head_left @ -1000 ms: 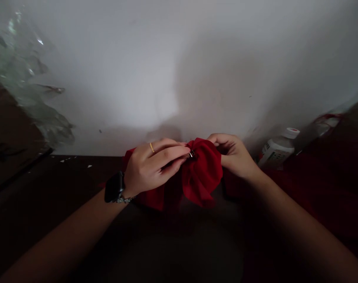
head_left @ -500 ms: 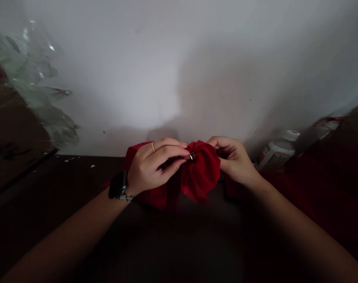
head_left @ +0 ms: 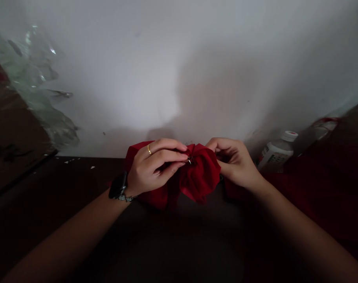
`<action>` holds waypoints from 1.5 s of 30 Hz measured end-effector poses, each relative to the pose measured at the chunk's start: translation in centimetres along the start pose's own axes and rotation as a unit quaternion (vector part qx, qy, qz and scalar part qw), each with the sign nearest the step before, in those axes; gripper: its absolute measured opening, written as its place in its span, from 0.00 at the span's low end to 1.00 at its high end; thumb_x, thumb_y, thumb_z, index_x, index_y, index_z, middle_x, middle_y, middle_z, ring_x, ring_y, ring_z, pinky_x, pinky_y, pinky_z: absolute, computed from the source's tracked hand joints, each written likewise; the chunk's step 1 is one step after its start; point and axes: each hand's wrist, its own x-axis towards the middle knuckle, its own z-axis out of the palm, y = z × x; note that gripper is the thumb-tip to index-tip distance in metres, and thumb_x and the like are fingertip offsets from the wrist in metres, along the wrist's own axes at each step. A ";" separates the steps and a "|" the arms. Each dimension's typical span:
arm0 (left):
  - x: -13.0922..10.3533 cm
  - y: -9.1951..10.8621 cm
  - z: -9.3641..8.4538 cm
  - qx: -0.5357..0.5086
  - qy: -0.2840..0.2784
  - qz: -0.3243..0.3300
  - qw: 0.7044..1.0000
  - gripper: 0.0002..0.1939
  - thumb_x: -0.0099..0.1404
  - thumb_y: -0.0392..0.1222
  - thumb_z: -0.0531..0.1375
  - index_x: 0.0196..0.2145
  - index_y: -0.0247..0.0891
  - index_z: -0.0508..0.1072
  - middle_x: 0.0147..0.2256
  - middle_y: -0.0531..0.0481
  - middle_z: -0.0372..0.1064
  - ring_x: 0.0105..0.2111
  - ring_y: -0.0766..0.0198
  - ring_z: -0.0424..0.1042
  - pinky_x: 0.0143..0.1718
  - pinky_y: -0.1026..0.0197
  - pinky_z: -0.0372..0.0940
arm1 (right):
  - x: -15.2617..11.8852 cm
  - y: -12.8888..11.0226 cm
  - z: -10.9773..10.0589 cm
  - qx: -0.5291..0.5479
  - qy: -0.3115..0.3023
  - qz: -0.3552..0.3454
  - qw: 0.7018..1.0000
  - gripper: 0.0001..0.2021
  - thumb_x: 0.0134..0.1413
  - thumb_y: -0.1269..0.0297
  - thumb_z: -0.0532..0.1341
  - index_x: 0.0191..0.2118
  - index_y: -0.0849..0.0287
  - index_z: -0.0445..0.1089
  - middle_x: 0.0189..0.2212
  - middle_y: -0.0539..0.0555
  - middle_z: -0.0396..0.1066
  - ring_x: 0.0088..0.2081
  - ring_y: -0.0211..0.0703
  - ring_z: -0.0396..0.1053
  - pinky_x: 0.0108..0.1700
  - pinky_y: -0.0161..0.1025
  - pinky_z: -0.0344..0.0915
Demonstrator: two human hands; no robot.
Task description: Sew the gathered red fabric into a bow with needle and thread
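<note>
A piece of red fabric point(head_left: 199, 173), gathered into folds like a bow, is held up between my two hands in front of the wall. My left hand point(head_left: 155, 165), with a ring, a dark watch and a bracelet, has its fingers closed on the fabric's gathered middle. A small shiny metal piece point(head_left: 190, 160) sits right at those fingertips; its exact kind is too small to make out. On the other side, my right hand point(head_left: 236, 161) pinches the fabric's right edge between thumb and curled fingers. More of the red fabric hangs behind and below my left hand.
A white-capped bottle point(head_left: 277, 151) stands at the right by the pale wall point(head_left: 122, 78). Clear plastic wrapping point(head_left: 46, 90) lies over a cardboard box point(head_left: 13, 129) at the left. White scraps point(head_left: 92, 167) dot the dark table point(head_left: 63, 188). Dark red fabric point(head_left: 308, 192) lies right.
The metal piece at my left fingertips has turned and shows less of its bright face. The fabric's right lobe has shifted slightly. Both hands keep their hold.
</note>
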 end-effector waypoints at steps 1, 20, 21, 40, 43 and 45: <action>0.0 0.0 0.0 -0.001 -0.001 -0.001 1.000 0.09 0.59 0.27 0.63 0.36 0.34 0.71 0.38 0.46 0.74 0.39 0.66 0.75 0.42 0.65 0.73 | 0.0 -0.1 0.0 -0.004 -0.004 -0.003 1.000 0.05 0.49 0.76 0.64 0.28 0.60 0.70 0.22 0.46 0.67 0.23 0.28 0.62 0.27 0.27 0.60; -0.9 0.3 0.4 -0.184 -0.006 -0.212 0.960 0.11 0.57 0.32 0.67 0.36 0.36 0.69 0.42 0.44 0.74 0.43 0.60 0.75 0.45 0.60 0.73 | 0.1 1.1 0.9 0.148 0.013 0.053 0.987 0.10 0.44 0.71 0.70 0.24 0.60 0.67 0.19 0.44 0.67 0.20 0.27 0.60 0.23 0.25 0.58; -0.7 0.2 0.4 -0.206 -0.021 -0.242 0.948 0.15 0.56 0.34 0.68 0.40 0.37 0.69 0.44 0.43 0.73 0.45 0.59 0.75 0.47 0.60 0.72 | 0.2 1.2 0.5 0.154 0.007 0.065 0.986 0.08 0.43 0.71 0.70 0.25 0.59 0.70 0.21 0.45 0.69 0.21 0.28 0.62 0.24 0.26 0.60; -0.8 -0.7 1.2 -0.390 -0.157 -0.377 0.825 0.12 0.58 0.41 0.66 0.40 0.42 0.72 0.39 0.48 0.73 0.37 0.63 0.74 0.36 0.64 0.71 | 0.8 1.9 -0.3 0.124 -0.043 0.140 0.981 0.18 0.43 0.66 0.71 0.37 0.56 0.61 0.24 0.44 0.66 0.24 0.32 0.66 0.26 0.30 0.63; -0.7 -1.0 1.1 -0.339 -0.166 -0.397 0.836 0.12 0.57 0.40 0.67 0.39 0.39 0.72 0.36 0.49 0.74 0.35 0.64 0.74 0.35 0.64 0.70 | 1.2 2.2 -1.5 0.020 -0.040 0.170 0.984 0.27 0.41 0.67 0.71 0.47 0.56 0.59 0.30 0.47 0.68 0.30 0.36 0.69 0.32 0.34 0.66; -0.8 -1.2 0.9 -0.278 -0.167 -0.410 0.852 0.13 0.56 0.42 0.67 0.39 0.38 0.72 0.35 0.50 0.74 0.35 0.64 0.74 0.37 0.63 0.70 | 1.4 2.1 -2.4 -0.068 -0.010 0.133 0.989 0.23 0.45 0.66 0.69 0.48 0.56 0.62 0.36 0.51 0.69 0.36 0.38 0.69 0.39 0.37 0.67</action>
